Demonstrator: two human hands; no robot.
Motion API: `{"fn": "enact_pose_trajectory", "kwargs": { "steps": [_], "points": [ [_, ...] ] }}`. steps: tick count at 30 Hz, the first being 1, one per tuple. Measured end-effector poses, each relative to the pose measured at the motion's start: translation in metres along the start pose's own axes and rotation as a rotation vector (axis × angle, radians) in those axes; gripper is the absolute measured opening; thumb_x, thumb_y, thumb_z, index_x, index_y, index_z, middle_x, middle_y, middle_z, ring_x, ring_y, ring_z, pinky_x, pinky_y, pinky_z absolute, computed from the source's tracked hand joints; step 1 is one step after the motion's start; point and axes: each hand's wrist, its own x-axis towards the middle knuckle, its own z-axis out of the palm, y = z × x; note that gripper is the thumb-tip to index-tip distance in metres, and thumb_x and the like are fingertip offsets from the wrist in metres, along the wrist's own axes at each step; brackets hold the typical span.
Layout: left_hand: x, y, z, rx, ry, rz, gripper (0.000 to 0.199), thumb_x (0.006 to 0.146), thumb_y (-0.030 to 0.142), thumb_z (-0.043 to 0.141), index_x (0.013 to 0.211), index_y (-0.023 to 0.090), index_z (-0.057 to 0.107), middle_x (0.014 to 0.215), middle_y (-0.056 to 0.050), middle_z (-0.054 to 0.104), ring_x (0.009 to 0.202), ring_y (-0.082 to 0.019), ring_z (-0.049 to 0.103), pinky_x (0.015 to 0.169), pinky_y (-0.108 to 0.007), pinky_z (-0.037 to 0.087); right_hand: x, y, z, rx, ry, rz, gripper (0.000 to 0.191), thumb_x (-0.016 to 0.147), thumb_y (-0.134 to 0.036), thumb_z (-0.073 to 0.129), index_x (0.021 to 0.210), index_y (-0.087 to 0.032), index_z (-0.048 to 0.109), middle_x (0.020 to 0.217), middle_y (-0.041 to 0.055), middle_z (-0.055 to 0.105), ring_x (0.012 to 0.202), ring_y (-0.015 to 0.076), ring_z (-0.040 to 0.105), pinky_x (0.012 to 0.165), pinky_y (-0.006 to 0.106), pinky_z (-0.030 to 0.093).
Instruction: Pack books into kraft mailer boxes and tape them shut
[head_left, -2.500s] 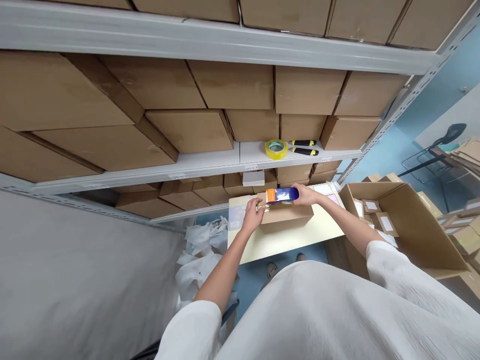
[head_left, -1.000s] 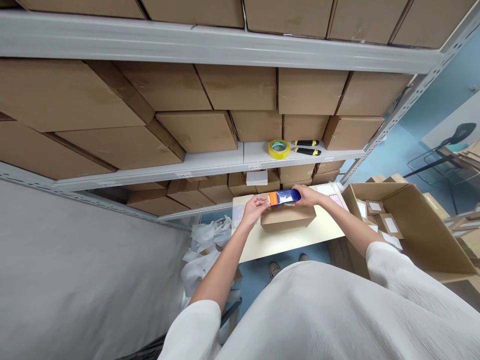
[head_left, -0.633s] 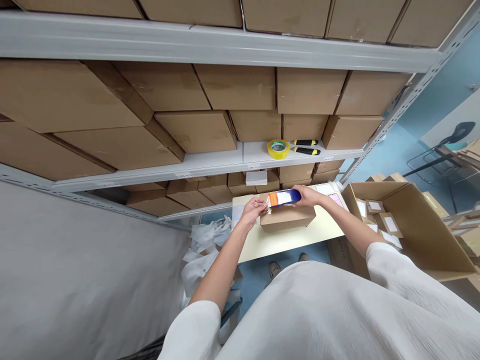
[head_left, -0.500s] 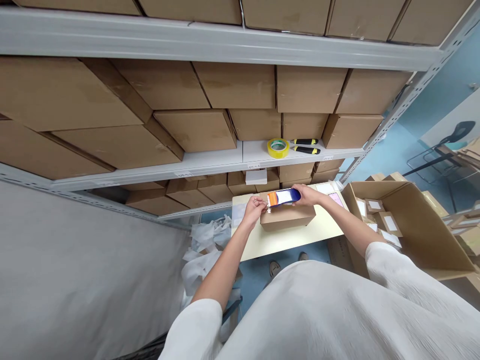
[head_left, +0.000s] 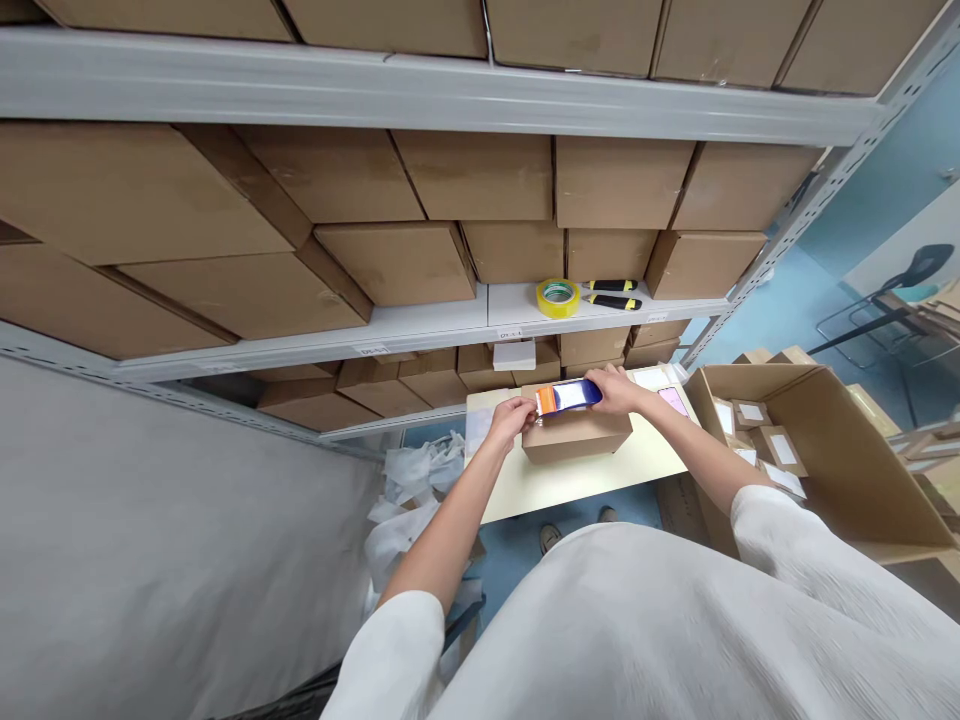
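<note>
My right hand (head_left: 615, 388) is closed around the blue rear of a tape dispenser (head_left: 570, 394), whose orange front end points left. At that orange end, the fingers of my left hand (head_left: 514, 415) are pinched together on what looks like the loose end of the clear tape; a small shiny bit shows there. Directly under the dispenser lies a closed brown cardboard box (head_left: 577, 438), its long side running left to right. It rests on a pale yellow table (head_left: 517, 495). My left fingers are just beside the box's left end.
Ahead, a metal rack (head_left: 420, 325) holds rows of cardboard boxes. A yellow tape roll (head_left: 558, 295) and two cutters (head_left: 613, 301) lie on its shelf. At right stands a large open carton (head_left: 862, 450) with small labelled boxes. White plastic wrapping (head_left: 409, 500) is heaped left of the table.
The view has shifted slightly. My left hand stays at the dispenser's orange end, and its fingers look a little more closed. Dispenser and box have hardly moved.
</note>
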Motion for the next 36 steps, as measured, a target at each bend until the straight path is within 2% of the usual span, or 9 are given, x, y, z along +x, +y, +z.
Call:
{"fn": "enact_pose_trajectory", "kwargs": {
  "steps": [5,8,14,21,26,29,36],
  "points": [
    [0.0,-0.002,0.001,0.011,0.022,0.067,0.033,0.061,0.041,0.092,0.074,0.019,0.07,0.062,-0.001,0.064,0.059,-0.013,0.06,0.054,-0.023,0.041,0.002,0.003,0.007,0.119,0.033,-0.012,0.035,0.082,-0.031,0.08,0.112,-0.021,0.065,0.11,0.0108,0.073,0.106,0.0316,0.062,0.09,0.038,0.047],
    [0.0,-0.002,-0.001,-0.009,0.018,0.077,0.041,0.056,0.047,0.096,0.072,0.019,0.07,0.062,-0.001,0.064,0.059,-0.013,0.057,0.055,-0.023,0.042,0.003,0.007,0.01,0.217,0.061,-0.037,0.041,0.08,-0.029,0.083,0.115,-0.02,0.066,0.114,0.0107,0.074,0.103,0.0286,0.067,0.086,0.034,0.051],
    [0.002,0.003,-0.007,-0.024,-0.001,0.065,0.048,0.049,0.05,0.1,0.069,0.018,0.07,0.065,-0.002,0.067,0.061,-0.012,0.055,0.059,-0.026,0.045,0.001,0.008,0.008,0.246,0.074,-0.071,0.046,0.077,-0.033,0.089,0.117,-0.021,0.068,0.114,0.0091,0.077,0.098,0.0265,0.071,0.082,0.032,0.053],
    [0.007,-0.001,-0.015,0.019,0.023,0.068,0.042,0.055,0.047,0.098,0.07,0.018,0.071,0.07,-0.003,0.069,0.067,-0.014,0.059,0.065,-0.027,0.046,0.001,0.0,0.006,0.26,0.071,-0.098,0.046,0.079,-0.035,0.088,0.12,-0.021,0.071,0.115,0.0091,0.078,0.099,0.0269,0.074,0.083,0.032,0.056],
    [0.013,-0.004,-0.045,0.014,0.096,0.029,0.032,0.054,0.037,0.091,0.07,0.019,0.07,0.065,0.0,0.063,0.065,-0.013,0.056,0.064,-0.025,0.046,-0.002,0.01,-0.002,0.314,0.072,-0.079,0.049,0.076,-0.029,0.088,0.122,-0.022,0.073,0.114,0.0073,0.081,0.098,0.0262,0.076,0.086,0.033,0.058],
    [0.014,-0.006,-0.059,-0.018,0.098,-0.012,0.029,0.052,0.032,0.088,0.071,0.019,0.07,0.067,0.0,0.064,0.065,-0.012,0.056,0.063,-0.024,0.046,-0.007,0.018,-0.009,0.334,0.066,-0.042,0.052,0.075,-0.028,0.089,0.124,-0.021,0.073,0.112,0.0064,0.081,0.097,0.0256,0.077,0.086,0.033,0.059],
    [0.014,-0.017,-0.052,-0.118,0.069,-0.027,0.026,0.056,0.032,0.084,0.07,0.02,0.066,0.064,0.002,0.059,0.059,-0.011,0.051,0.059,-0.024,0.044,-0.008,0.016,-0.017,0.308,0.07,-0.047,0.052,0.075,-0.025,0.088,0.125,-0.021,0.073,0.115,0.0068,0.081,0.1,0.0253,0.077,0.088,0.032,0.059]
  ]
}}
